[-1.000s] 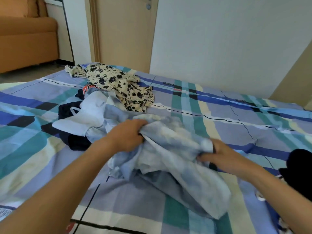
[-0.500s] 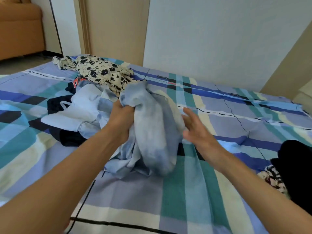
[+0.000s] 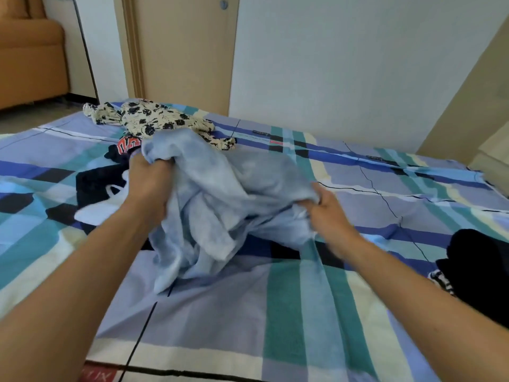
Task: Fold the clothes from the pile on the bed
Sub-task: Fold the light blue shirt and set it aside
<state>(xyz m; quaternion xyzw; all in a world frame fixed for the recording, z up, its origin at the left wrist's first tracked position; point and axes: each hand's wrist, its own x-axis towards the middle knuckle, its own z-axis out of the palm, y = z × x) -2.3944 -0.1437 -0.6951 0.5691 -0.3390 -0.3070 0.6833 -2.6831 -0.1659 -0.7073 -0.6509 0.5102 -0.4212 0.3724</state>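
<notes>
Head view, the only 1 supplied. Since the frame 0.5 s earlier, the right hand (image 3: 327, 213) has gone from an open reach to a grip: its fingers now pinch a bunched edge of the light blue garment (image 3: 228, 194). The left hand (image 3: 147, 186) keeps its fist round the garment's upper bunch.

The garment is drawn between the 2 grips, its long axis running from the left hand, higher and farther, down to the right hand, lower and nearer. The slack hangs below that line and trails onto the bed (image 3: 275, 312).

The pile (image 3: 104, 175) lies just behind the left hand, with a floral garment (image 3: 154, 119) at its far side. A black garment (image 3: 482, 266) sits well apart at the right.

Judgement: spreading flat comes next, and the bare sheet lies toward the person, nearer the right hand.
</notes>
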